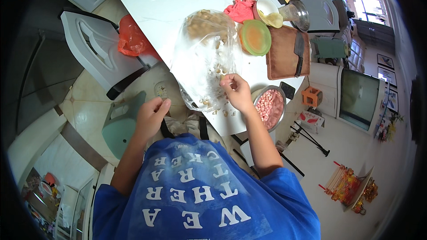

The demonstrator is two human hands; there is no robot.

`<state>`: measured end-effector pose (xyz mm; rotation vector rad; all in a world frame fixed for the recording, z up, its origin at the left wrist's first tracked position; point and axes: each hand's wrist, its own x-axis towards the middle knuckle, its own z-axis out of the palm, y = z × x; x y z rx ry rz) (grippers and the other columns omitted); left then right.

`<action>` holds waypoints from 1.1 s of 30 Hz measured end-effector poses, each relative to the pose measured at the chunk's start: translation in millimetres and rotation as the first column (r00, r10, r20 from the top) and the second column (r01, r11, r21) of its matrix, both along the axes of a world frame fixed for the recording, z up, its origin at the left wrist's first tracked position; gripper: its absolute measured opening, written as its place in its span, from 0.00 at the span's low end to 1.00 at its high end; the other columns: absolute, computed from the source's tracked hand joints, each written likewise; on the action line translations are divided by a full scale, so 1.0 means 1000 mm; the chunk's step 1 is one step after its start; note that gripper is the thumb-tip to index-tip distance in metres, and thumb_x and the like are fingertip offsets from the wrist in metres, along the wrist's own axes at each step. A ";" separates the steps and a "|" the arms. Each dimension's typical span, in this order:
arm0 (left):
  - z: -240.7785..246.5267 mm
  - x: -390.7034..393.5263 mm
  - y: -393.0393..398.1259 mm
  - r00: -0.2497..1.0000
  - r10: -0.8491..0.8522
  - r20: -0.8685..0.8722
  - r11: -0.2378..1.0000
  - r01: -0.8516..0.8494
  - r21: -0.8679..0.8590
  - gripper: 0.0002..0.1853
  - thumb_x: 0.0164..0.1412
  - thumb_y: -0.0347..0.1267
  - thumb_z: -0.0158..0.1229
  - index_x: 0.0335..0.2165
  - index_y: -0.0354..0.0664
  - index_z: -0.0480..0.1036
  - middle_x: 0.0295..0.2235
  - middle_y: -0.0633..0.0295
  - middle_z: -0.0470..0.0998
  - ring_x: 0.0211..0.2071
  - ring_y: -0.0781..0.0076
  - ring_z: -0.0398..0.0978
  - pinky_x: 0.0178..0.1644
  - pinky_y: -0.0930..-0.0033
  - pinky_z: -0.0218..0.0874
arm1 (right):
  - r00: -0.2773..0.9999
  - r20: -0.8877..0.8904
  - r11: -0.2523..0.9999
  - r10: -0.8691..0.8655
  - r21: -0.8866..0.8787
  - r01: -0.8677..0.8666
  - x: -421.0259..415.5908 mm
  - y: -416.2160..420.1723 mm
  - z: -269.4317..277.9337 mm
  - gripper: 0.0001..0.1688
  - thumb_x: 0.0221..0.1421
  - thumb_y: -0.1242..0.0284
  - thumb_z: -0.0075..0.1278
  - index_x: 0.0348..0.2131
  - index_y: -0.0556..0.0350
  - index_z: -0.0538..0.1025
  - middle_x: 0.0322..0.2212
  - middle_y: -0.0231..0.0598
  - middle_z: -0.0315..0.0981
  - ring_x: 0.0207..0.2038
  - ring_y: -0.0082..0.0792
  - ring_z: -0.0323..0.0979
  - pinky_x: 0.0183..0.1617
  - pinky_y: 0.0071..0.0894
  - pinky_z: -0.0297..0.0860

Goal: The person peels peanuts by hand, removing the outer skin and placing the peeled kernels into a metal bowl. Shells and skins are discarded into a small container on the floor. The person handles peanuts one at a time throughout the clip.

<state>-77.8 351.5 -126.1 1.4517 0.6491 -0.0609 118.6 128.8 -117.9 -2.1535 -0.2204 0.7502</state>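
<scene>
My right hand (236, 90) is over the table's near part, its fingertips pinched on a small tan piece that looks like a peanut or its shell. Beneath and beyond it lies a clear plastic bag (200, 60) with unshelled peanuts (208, 23) at its far end and loose shell bits (218, 70) on it. My left hand (154, 115) is off the table's left edge, fingers curled with thumb against them; whether anything is between them is hidden. A metal bowl (284, 106) of pink shelled peanuts (265, 105) stands right of my right forearm.
Beyond the bowl lie a black phone (287, 90) and a brown cutting board (280, 53) with a black-handled knife (299, 53). A green-lidded container (256, 37), red cloth (241, 9) and white bowl (267, 6) stand farther back. A chair with a red bag (131, 38) is at left.
</scene>
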 end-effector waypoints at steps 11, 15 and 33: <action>0.055 0.072 -0.062 0.880 -0.362 0.308 0.814 0.459 -0.355 0.25 0.71 0.48 0.37 0.32 0.39 0.70 0.21 0.73 0.62 0.23 0.86 0.57 0.27 0.80 0.49 | 0.985 0.123 0.925 0.117 0.347 -0.153 -0.057 -0.013 0.109 0.13 0.46 0.81 0.63 0.35 0.57 0.79 0.30 0.30 0.71 0.28 0.17 0.67 0.29 0.16 0.64; 0.078 0.077 -0.093 0.839 -0.368 0.401 0.844 0.483 -0.235 0.29 0.71 0.51 0.32 0.32 0.39 0.70 0.23 0.72 0.63 0.23 0.86 0.56 0.27 0.80 0.49 | 0.987 0.153 0.882 0.049 0.457 -0.115 -0.062 -0.039 0.116 0.17 0.43 0.82 0.64 0.37 0.58 0.79 0.32 0.32 0.71 0.29 0.18 0.67 0.29 0.17 0.66; 0.122 0.101 -0.254 0.684 -0.685 0.253 0.634 0.387 0.670 0.26 0.34 0.46 0.72 0.23 0.41 0.67 0.17 0.60 0.68 0.21 0.58 0.70 0.25 0.62 0.60 | 0.955 0.295 0.862 -0.020 0.489 -0.133 -0.067 -0.209 0.116 0.11 0.51 0.77 0.58 0.37 0.59 0.79 0.28 0.40 0.76 0.27 0.30 0.74 0.32 0.23 0.70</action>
